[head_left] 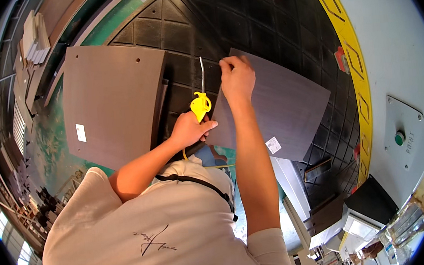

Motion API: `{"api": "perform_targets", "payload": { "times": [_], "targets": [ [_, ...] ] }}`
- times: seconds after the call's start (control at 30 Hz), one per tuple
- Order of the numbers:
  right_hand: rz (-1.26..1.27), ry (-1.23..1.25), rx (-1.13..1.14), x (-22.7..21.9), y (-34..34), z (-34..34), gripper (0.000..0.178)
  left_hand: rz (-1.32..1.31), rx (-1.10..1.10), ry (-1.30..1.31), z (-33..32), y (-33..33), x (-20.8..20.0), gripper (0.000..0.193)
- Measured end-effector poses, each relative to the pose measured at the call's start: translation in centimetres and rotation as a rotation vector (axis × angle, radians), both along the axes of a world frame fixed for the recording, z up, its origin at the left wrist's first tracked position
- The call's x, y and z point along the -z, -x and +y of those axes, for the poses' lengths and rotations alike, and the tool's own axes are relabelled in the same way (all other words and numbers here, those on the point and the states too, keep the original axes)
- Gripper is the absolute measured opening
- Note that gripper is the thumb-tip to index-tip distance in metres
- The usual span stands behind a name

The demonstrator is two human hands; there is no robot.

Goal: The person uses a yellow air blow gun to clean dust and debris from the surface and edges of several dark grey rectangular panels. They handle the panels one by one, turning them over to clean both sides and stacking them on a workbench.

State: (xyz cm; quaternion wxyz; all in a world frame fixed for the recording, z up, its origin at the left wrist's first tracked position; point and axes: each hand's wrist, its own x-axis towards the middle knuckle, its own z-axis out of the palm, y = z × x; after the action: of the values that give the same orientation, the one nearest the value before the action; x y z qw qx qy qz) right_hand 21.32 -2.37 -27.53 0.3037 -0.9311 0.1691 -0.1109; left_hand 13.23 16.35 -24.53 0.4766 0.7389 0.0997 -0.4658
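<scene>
My left hand [190, 129] is closed around the handle of a yellow air blow gun [200, 105]. Its thin metal nozzle [203, 72], bent at the tip, points away from me over a black ribbed table [178, 34]. To the right lies a brown board [282, 96] with a white label near its near edge. My right hand [238, 77] is closed at that board's far left corner, its fingertips partly hidden. Left of the blow gun is a second brown board [113, 95] with small holes at its far edge and a white label; another board edge shows beneath it.
A yellow strip [350, 65] runs along the grey machine [384, 26] on the right, which carries a green button [399, 139]. A yellow hose [222, 166] passes by my waist. Stacked boards [35, 37] stand at the far left.
</scene>
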Motion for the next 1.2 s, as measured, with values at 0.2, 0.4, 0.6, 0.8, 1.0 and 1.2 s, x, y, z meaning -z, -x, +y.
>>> {"api": "perform_targets", "payload": {
  "times": [0.2, 0.4, 0.6, 0.8, 1.0, 1.2],
  "targets": [
    [-0.018, -0.018, -0.128, -0.7, -0.9, -4.5, 0.003, -0.015, -0.007, 0.015, 0.2, 0.0, -0.2, 0.033],
    [0.072, -0.012, -0.456, -1.4, -0.3, -4.4, 0.001, -0.126, -0.117, 0.013, 1.0, 0.3, -1.1, 0.031],
    [0.278, -0.104, -0.841, -0.2, 23.1, 1.6, 0.008, -0.375, -0.229, 0.010, 2.6, -3.1, -8.1, 0.027],
    [0.162, -0.233, -0.335, -3.3, 21.4, 4.7, 0.008, -0.564, 0.067, -0.120, 1.0, -4.7, -4.7, 0.032],
    [-0.014, -0.059, -0.190, -1.1, 14.8, 1.6, 0.022, -0.728, 0.336, -0.239, -2.6, -7.7, 0.0, 0.052],
    [-0.060, 0.002, -0.467, -0.3, 15.6, -0.2, 0.032, -0.702, 0.479, -0.402, -4.3, -11.1, 2.5, 0.079]
  ]
}}
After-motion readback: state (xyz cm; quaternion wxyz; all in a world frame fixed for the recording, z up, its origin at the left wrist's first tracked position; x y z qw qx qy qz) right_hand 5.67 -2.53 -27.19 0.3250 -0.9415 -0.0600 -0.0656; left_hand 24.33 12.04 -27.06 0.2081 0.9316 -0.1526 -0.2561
